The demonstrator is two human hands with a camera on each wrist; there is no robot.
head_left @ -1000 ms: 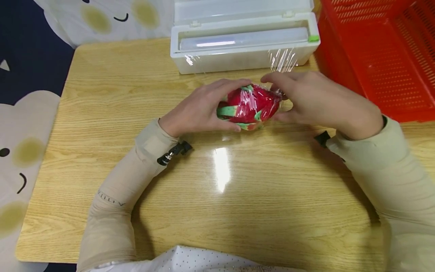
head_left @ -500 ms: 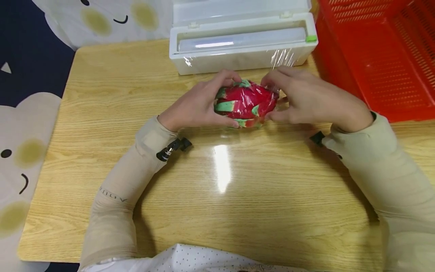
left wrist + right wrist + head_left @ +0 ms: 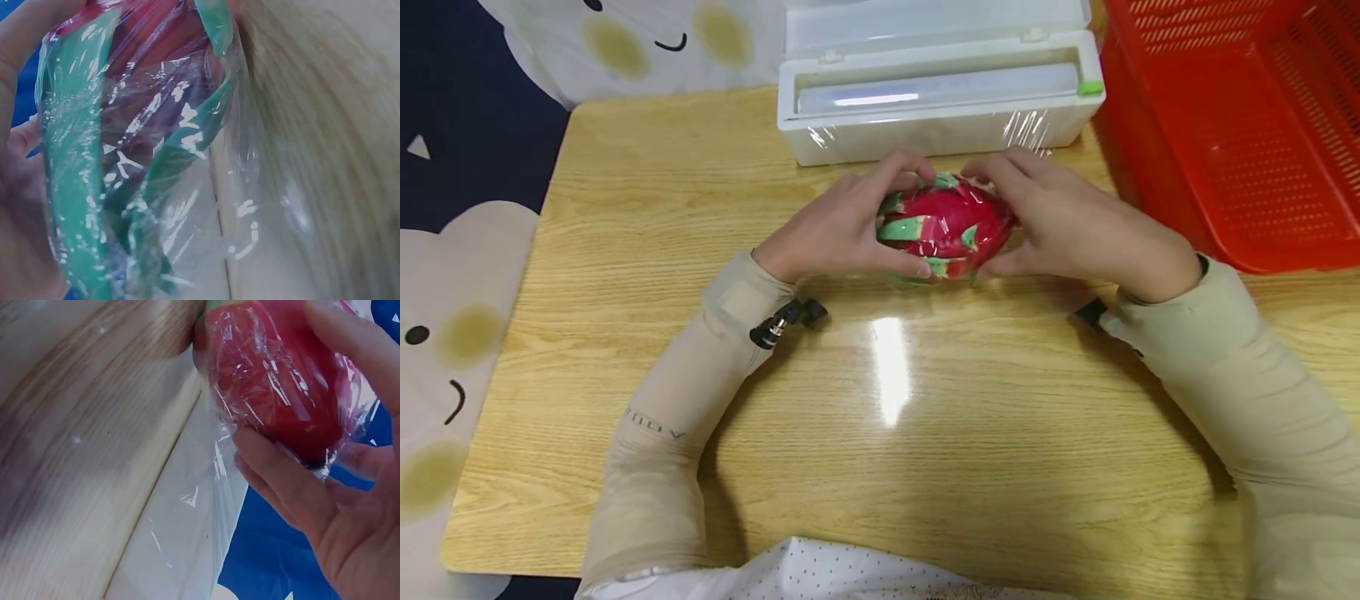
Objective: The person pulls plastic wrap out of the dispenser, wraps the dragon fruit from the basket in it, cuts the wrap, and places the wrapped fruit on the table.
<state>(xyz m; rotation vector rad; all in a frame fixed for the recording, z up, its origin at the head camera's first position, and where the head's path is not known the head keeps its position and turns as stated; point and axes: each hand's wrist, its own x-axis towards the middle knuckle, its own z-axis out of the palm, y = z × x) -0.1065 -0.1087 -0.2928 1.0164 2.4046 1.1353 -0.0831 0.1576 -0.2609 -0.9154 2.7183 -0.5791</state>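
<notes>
A red dragon fruit (image 3: 951,218) with green scales lies between both hands, covered in shiny cling film (image 3: 269,375). My left hand (image 3: 844,229) grips its left end, thumb at the near side and fingers curled over the far side. Around the right end curls my right hand (image 3: 1060,218), its thumb low on the near side. Film hugs the green scales (image 3: 75,162) in the left wrist view. Behind the fruit stands a white cling film box (image 3: 925,137), lid up, with a roll (image 3: 940,87) inside. Clear film hangs over the box's front.
A red plastic basket (image 3: 1195,192) stands at the right, close to the right forearm. The wooden table (image 3: 820,467) has a glossy surface. A patterned white cloth (image 3: 550,50) with a face print lies beyond its far left edge.
My right hand has moved left and closed around the fruit's right end, where it had been at the gathered film. The left fingers have bent more over the far side.
</notes>
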